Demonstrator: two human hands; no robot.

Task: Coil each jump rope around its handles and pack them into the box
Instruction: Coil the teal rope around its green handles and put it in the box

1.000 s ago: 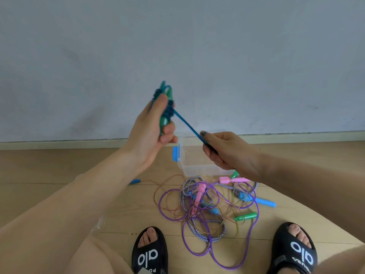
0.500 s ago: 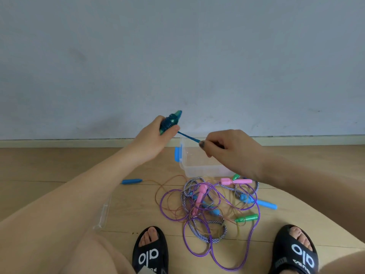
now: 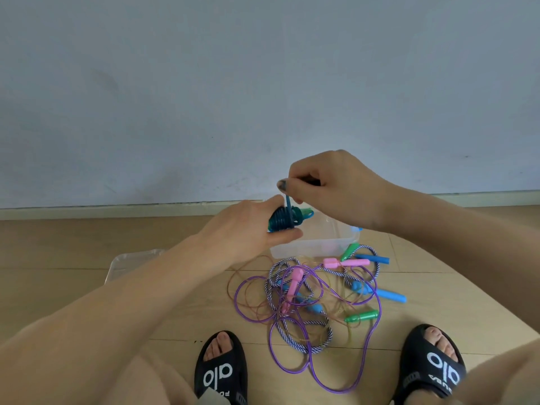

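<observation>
My left hand (image 3: 248,229) grips a bundle of green handles wound with blue rope (image 3: 285,219), held just over the near left corner of the clear plastic box (image 3: 321,244). The short free end of the blue rope (image 3: 288,201) rises to my right hand (image 3: 330,188), which pinches it just above the bundle. On the floor in front of the box lies a tangle of ropes: a purple rope (image 3: 306,361), a blue-white braided rope (image 3: 295,343), pink handles (image 3: 346,263), blue handles (image 3: 382,293) and green handles (image 3: 361,317).
The box's clear lid (image 3: 131,263) lies on the wooden floor at the left, partly behind my left forearm. My feet in black slides (image 3: 220,372) (image 3: 432,366) stand near the tangle. A grey wall with a skirting board (image 3: 117,210) runs behind the box.
Both hands came down and to the right, over the box. The free blue rope has become much shorter, and my right hand now pinches it from directly above the bundle.
</observation>
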